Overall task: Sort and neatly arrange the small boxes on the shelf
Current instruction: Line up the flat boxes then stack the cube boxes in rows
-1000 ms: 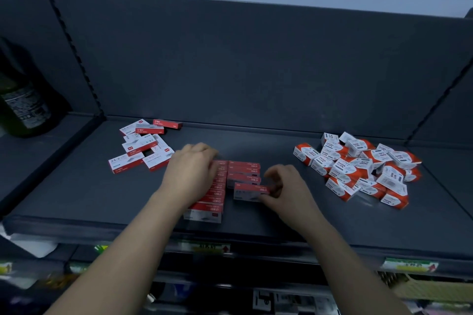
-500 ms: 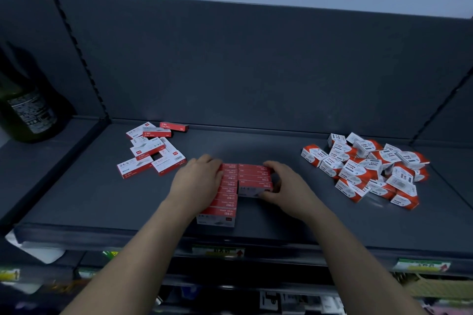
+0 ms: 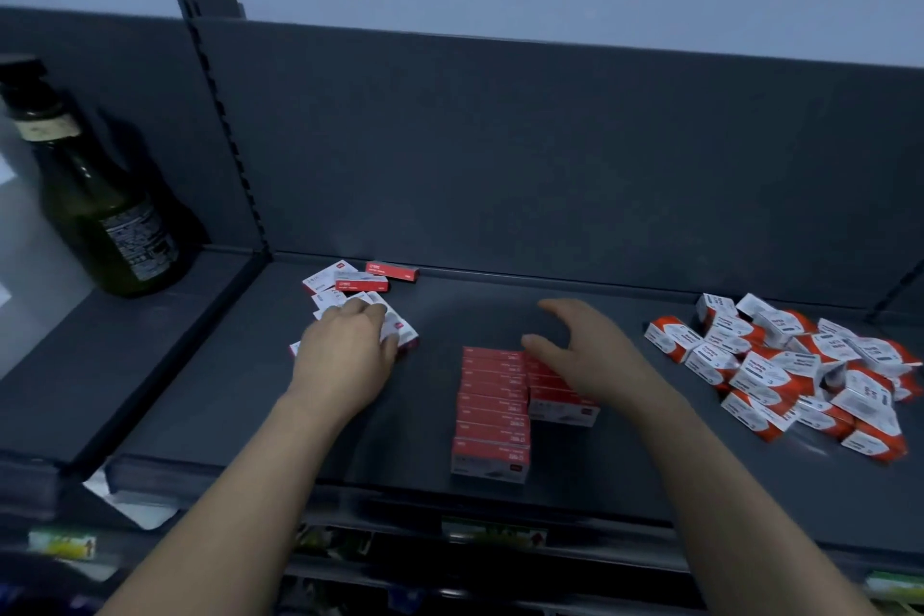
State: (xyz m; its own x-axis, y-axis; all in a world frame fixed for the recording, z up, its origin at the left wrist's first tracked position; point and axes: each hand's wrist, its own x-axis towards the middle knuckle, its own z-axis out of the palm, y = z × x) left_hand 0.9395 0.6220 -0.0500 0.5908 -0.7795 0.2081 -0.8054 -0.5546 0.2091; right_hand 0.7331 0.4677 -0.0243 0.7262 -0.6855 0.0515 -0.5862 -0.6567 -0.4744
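- Two neat cols of red boxes (image 3: 492, 410) in head cam, mid shelf (image 3: 240, 395) near front edge: long col on left, shorter col touching its right side, partly hidden under right arm.
- Left grip (image 3: 345, 355) is now on the loose red/white pile (image 3: 350, 285) at back left. 0.5 s ago it pressed the left side of the neat cols.
- Left fingers (image 3: 365, 313) bend down over a white-topped box, thumb at that box's edge. Can't tell if it's actually held or just touched.
- Right grip (image 3: 590, 355) has lifted off the cols' right side. Fingers spread and relaxed, holding nothing, hovering over the back end of the short col.
- Neat cols sit as before, squared up.
- Orange/white box heap (image 3: 800, 365) far right of shelf, jumbled, well apart from the red cols, same as earlier.
- Dark green bottle (image 3: 100, 215) upright on next shelf to the left, more of it in view than before.
- Price tags (image 3: 495, 535) along shelf front, blurred.
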